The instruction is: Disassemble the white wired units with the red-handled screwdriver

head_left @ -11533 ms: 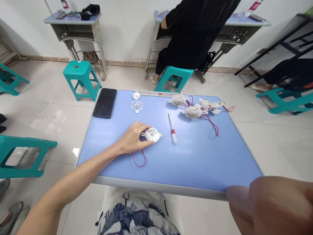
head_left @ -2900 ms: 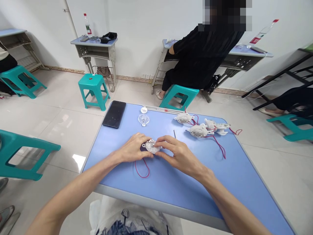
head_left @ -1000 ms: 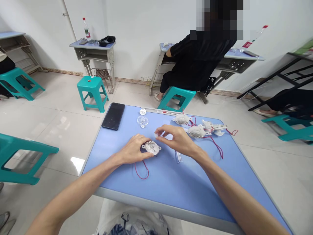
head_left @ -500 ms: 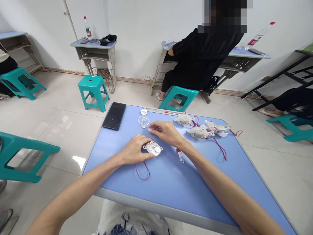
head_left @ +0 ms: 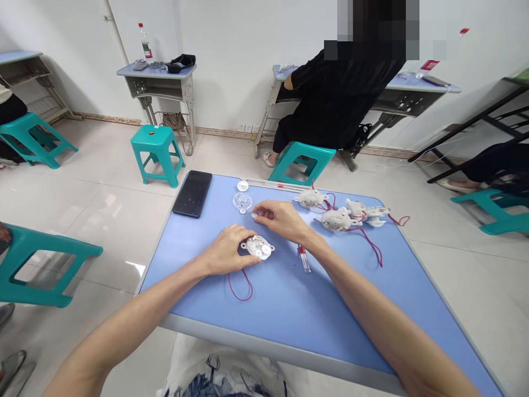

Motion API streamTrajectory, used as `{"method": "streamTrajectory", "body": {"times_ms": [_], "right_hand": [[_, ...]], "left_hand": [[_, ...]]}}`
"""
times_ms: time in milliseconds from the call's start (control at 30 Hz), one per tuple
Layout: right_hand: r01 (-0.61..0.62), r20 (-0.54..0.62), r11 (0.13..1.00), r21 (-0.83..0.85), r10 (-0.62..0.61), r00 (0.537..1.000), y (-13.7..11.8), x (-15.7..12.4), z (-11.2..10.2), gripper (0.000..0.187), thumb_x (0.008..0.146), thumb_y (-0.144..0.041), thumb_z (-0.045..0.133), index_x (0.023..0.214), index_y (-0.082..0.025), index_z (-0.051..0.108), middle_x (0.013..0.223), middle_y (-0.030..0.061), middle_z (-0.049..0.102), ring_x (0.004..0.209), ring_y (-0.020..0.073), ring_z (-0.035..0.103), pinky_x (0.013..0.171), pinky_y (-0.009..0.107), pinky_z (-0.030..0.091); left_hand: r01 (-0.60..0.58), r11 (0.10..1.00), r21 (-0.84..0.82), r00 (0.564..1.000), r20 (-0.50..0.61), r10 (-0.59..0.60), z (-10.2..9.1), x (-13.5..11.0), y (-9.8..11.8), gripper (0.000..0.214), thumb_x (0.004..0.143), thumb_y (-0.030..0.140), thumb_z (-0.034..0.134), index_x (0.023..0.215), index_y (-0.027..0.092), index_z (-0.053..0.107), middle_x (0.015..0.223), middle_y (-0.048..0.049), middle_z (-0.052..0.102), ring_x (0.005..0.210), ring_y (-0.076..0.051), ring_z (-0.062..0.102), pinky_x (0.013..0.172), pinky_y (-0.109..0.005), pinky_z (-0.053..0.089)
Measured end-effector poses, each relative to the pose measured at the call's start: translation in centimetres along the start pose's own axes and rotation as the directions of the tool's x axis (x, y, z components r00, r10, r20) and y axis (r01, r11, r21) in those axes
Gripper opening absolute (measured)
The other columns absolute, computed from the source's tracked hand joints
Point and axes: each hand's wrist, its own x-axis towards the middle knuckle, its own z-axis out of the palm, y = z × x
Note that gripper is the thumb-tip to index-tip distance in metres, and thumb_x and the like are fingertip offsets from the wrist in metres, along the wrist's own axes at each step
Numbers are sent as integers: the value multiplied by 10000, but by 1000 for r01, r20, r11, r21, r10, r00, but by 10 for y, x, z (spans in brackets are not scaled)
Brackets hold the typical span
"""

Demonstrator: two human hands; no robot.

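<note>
Centre frame: left hand (head_left: 228, 251) clasped the white casing (head_left: 257, 243), likely steadying its exposed gears (head_left: 266, 251); right hand (head_left: 278, 218), higher in frame, narrowly pinched a small white piece (head_left: 254, 215) (shape unclear).

Five stools (head_left: 158, 136) — and at the near table (head_left: 314, 314), two hands (head_left: 227, 252), one held housing (head_left: 259, 248), one phone (head_left: 193, 194).

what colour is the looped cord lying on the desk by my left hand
The looped cord is red; it shows best in the head view.
</note>
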Motion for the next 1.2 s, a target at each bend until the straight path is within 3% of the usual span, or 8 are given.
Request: {"method": "streamTrajectory", "body": {"times_ms": [900,1200], "right_hand": [[13,-41,998,55,-11,999,-5,-6,-7,193,785,-193,629,970,-188,683,747,15,697,653,150,623,651,291,507],[117,-97,992,44,-112,989,-26,-54,-33,141,884,-294,576,939,-219,681,898,63,694,757,190,650,684,345,564]], "left_hand": [[5,1000,11,1000,-5,-5,-1,0,1,431,751,297,763,1136,164,620,1041,-73,654,997,-239,589,913,-379,453],[13,1000,3,1000,-2,-13,0,0,3,412,754,294,754,1132,190,625,1021,-63,656,1001,-243,578,897,-378,460]]}}
